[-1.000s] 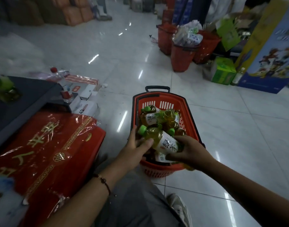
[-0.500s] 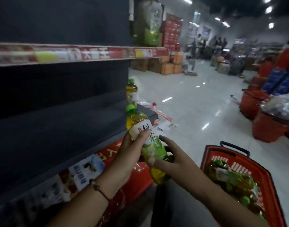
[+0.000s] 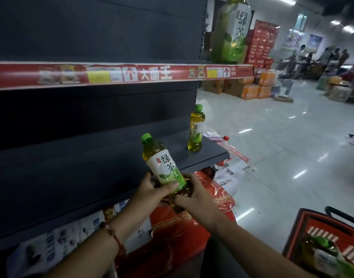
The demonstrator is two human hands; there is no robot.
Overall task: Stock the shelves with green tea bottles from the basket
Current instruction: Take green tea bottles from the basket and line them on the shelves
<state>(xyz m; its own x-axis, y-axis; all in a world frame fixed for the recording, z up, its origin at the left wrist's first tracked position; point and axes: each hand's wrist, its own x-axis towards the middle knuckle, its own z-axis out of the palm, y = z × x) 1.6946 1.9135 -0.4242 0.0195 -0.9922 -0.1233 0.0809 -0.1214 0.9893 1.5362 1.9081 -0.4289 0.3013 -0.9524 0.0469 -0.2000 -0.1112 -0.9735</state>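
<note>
Green tea bottle [image 3: 164, 163]: tilted, clasped at its base by left hand [image 3: 152, 190] and right hand [image 3: 194, 195], just before the grey shelf [image 3: 112, 157]. Shelved: one bottle [image 3: 195, 131], upright near the end. Basket [image 3: 312, 237]: more bottles remain; stocking barely begun.

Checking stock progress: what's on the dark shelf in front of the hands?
One green tea bottle stands upright near the dark shelf's right end. The visible remainder looks bare; the held bottle and both hands cover a patch.
</note>
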